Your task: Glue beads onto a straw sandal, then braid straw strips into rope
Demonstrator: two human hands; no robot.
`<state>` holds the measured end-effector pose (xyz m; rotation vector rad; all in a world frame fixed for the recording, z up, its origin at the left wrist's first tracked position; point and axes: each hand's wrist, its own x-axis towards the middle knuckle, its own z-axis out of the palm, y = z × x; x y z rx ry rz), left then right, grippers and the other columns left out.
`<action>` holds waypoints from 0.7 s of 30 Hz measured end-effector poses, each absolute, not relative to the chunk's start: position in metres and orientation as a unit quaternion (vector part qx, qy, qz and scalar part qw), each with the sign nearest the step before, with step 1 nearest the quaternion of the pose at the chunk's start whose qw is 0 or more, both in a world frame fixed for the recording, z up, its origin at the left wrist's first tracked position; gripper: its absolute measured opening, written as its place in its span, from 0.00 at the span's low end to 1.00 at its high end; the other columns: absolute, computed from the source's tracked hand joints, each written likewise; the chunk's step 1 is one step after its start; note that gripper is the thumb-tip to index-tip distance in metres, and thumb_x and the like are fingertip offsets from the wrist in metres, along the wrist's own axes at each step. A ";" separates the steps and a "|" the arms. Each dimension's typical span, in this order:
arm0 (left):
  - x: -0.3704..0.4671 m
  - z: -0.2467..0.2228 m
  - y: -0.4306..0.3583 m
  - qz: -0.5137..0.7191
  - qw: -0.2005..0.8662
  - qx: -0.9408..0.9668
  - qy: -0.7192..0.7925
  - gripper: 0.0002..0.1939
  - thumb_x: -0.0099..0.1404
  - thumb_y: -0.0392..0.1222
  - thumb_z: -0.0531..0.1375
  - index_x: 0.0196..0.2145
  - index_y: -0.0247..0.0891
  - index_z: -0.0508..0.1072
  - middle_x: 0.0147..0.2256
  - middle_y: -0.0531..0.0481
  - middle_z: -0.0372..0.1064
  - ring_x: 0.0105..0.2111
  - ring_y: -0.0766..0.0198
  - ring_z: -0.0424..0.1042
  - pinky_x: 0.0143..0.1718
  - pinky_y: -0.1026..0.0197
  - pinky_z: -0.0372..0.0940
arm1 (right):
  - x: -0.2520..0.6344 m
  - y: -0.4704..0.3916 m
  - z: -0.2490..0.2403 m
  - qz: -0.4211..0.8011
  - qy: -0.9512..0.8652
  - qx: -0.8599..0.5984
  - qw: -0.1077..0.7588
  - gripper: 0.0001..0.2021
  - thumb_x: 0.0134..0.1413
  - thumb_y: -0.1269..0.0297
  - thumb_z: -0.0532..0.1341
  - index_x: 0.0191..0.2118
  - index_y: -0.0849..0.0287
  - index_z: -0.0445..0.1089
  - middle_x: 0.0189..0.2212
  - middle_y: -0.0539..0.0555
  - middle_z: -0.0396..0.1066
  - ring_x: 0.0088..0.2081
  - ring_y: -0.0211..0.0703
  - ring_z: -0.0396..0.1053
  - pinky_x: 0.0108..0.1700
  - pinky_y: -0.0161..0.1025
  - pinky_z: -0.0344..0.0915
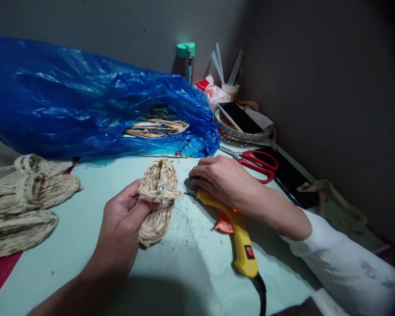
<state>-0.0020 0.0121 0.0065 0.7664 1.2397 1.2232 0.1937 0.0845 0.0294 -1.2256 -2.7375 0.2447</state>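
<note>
A small braided straw slipper (158, 224) with pearl-like beads (161, 187) on its strap is gripped in my left hand (123, 219). The thumb lies across the slipper's strap and the sole tilts up toward me. To its right, my right hand (217, 175) is low over the table, fingers curled together with their tips pointing left. What those fingers hold, if anything, is hidden. Just below that hand lies a yellow glue gun (242, 239) with an orange trigger, its nozzle toward the slipper and a red light lit.
Several more straw slippers (36, 188) lie at the left. Behind is a blue plastic bag (85, 101) with dried straw (156, 128) showing. Red-handled scissors (258, 164), a basket (237, 131) carrying a phone (242, 117), and a cup (230, 90) of glue sticks stand at the right back.
</note>
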 end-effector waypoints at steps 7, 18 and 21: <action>-0.004 0.001 0.011 0.513 0.545 0.395 0.533 0.13 0.60 0.40 0.62 0.44 0.39 0.73 0.35 0.51 0.75 0.31 0.65 0.71 0.31 0.67 0.64 | 0.189 0.087 0.029 0.054 -0.914 -0.401 0.042 0.10 0.61 0.70 0.54 0.33 0.60 0.71 0.29 0.54 0.69 0.29 0.37 0.62 0.30 0.37 0.46; -0.004 0.004 0.011 0.517 0.528 0.395 0.546 0.14 0.58 0.42 0.63 0.43 0.38 0.73 0.34 0.51 0.75 0.31 0.64 0.71 0.32 0.65 0.65 | 0.199 0.091 0.028 0.004 -0.918 -0.393 0.045 0.08 0.62 0.68 0.53 0.36 0.60 0.69 0.31 0.54 0.69 0.30 0.39 0.61 0.32 0.37 0.47; -0.007 -0.001 0.012 0.515 0.522 0.404 0.547 0.16 0.57 0.40 0.64 0.44 0.39 0.73 0.35 0.52 0.75 0.32 0.63 0.71 0.33 0.66 0.65 | 0.196 0.090 0.029 0.019 -0.920 -0.389 0.041 0.10 0.63 0.67 0.53 0.34 0.60 0.70 0.30 0.54 0.68 0.31 0.38 0.62 0.32 0.37 0.47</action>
